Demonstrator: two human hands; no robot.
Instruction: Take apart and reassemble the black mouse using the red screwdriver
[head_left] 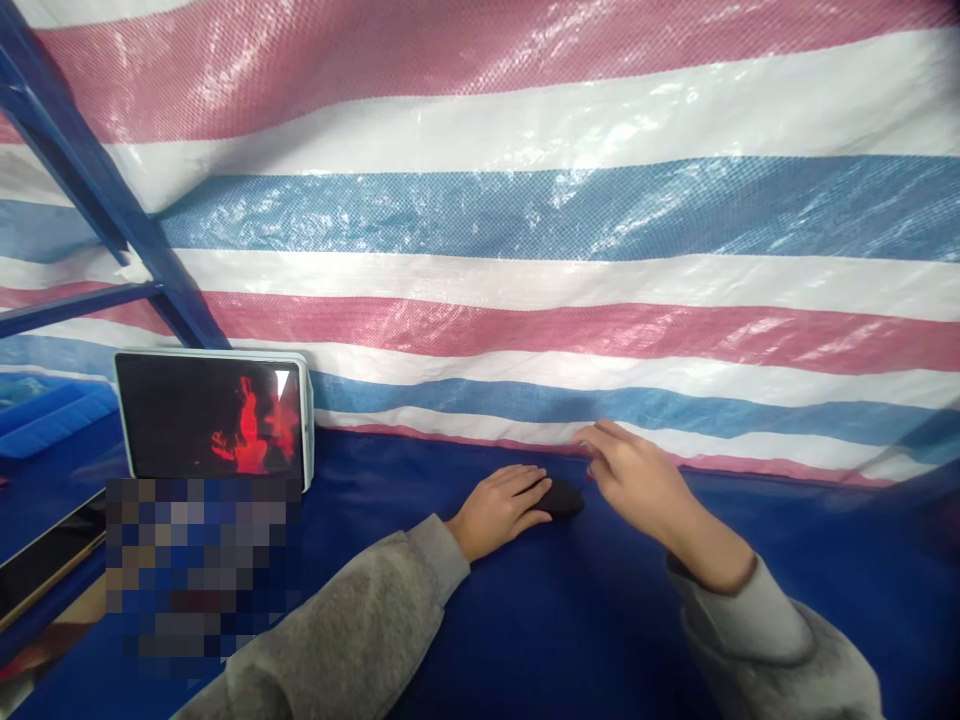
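My left hand (504,508) rests on the blue surface, its fingers over and its thumb beside a small, flat, black oval object (562,499). The kind of object is not clear, as the fingers cover its left part. Just right of it and raised above the surface is my right hand (628,472), with bent fingers drawn together in a pinch. A tiny reddish speck shows below those fingertips; what they hold is too small to name.
A tablet (214,415) in a pale case stands at the left, its dark screen showing red shapes. A phone (52,560) lies at the left edge, near a blue tray (60,412). A blue metal frame (112,170) and striped sheeting (480,215) rise behind the blue surface (540,620).
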